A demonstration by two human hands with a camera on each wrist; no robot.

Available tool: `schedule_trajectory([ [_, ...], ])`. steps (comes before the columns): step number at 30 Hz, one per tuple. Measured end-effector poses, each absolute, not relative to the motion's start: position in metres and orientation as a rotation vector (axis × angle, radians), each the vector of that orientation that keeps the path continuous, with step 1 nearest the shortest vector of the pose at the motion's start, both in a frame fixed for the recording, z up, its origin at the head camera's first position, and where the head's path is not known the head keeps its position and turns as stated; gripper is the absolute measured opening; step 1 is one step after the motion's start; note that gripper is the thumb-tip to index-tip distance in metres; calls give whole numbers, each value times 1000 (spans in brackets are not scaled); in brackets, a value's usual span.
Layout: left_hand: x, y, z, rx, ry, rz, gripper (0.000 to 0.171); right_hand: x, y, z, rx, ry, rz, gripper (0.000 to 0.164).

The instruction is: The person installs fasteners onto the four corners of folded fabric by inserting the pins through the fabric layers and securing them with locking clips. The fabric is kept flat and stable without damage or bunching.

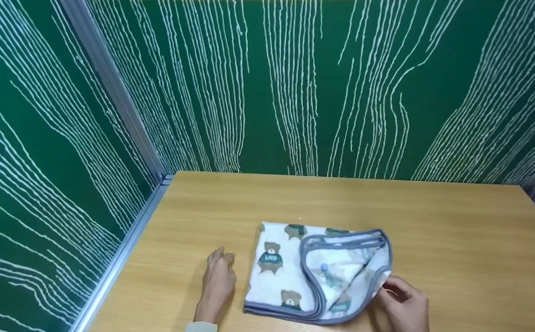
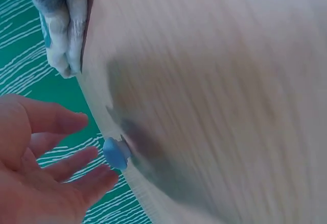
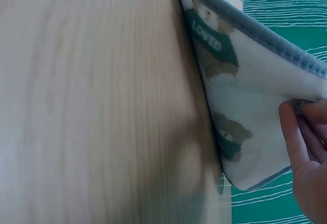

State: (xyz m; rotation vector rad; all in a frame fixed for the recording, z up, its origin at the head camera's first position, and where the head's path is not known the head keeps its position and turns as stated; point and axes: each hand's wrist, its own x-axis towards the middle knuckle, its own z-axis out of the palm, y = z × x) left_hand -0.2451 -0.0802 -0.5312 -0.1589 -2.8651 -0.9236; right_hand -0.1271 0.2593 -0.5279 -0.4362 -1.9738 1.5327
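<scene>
A folded white blanket [image 1: 290,272] with brown bears in green tops and grey-blue edging lies on the table. Its right part is lifted and curls over, showing the inner side with a small blue spot [image 1: 324,267]. My right hand [image 1: 405,302] pinches the blanket's right edge between thumb and fingers; the right wrist view shows that pinch on the blanket [image 3: 260,106]. To the left of the blanket, my left hand [image 1: 219,276] is apart from it, fingers loosely bent and holding nothing. A small blue knob-shaped thing [image 2: 116,152] appears by its fingertips in the left wrist view.
The wooden table [image 1: 341,198] extends behind and to both sides of the blanket. Green panels [image 1: 336,92] with white wavy lines rise behind and at the left, with a grey metal rail [image 1: 110,272] along the left table edge.
</scene>
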Motion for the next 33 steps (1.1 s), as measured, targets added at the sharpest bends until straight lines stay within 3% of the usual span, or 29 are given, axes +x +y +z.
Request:
schedule_trajectory([
  [10, -245, -91, -534, -121, -2868, -934, 29, -128, 258, -525, -376, -1981, 1533, 18],
  [18, -241, -101, -537, -51, -2864, -1045, 37, -126, 258, -527, -396, -1996, 1544, 19],
  [33, -243, -84, -521, -111, -2863, -1208, 21, -127, 263, -525, -471, -1947, 1587, 19],
])
